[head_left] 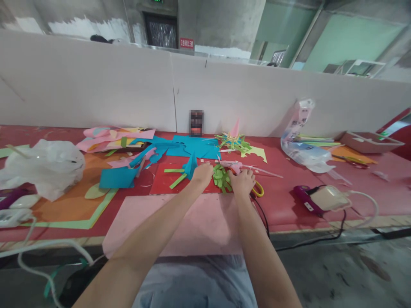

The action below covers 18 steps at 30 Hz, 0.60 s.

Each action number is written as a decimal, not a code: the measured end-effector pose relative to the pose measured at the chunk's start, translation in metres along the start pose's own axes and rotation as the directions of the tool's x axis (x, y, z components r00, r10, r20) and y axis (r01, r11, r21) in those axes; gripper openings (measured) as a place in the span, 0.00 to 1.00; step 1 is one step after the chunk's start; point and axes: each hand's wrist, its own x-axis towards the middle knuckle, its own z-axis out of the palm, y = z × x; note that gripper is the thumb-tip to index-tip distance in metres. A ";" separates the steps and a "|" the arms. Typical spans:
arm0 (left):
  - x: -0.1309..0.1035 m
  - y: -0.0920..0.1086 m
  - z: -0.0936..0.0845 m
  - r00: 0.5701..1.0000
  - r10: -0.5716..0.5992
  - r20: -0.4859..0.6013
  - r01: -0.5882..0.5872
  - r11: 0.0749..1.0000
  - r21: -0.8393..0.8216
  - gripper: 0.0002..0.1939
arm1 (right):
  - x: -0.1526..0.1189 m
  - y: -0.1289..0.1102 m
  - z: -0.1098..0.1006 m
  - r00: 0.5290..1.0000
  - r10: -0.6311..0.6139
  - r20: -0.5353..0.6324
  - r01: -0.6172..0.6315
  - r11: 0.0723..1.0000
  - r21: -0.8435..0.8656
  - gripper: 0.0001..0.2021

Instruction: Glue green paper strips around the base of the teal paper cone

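My left hand [203,174] is closed beside a blue paper cone [192,166] that has light green strips sticking out; whatever its fingertips pinch is too small to make out. My right hand [243,180] is wrapped round the handle of a pink glue gun [231,164], its nozzle pointing left and a clear glue stick [268,172] trailing out to the right. Between both hands lies a bunch of cut green paper strips [222,179]. Yellow-handled scissors [258,189] rest just right of my right hand, partly hidden by it. Under the cone is a red sheet [160,182].
Behind are blue paper sheets [195,147] and a pink-tipped paper piece with green fringe [235,137]. Plastic bags [48,167] and orange paper [66,205] lie left. A purple power strip [306,200] with a white adapter sits right, its cables crossing the table edge.
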 end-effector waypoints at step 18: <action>0.006 0.006 0.001 0.995 0.084 0.047 -0.091 0.983 0.162 0.15 | 0.002 -0.008 -0.009 0.994 0.102 0.043 -0.105 0.992 0.077 0.20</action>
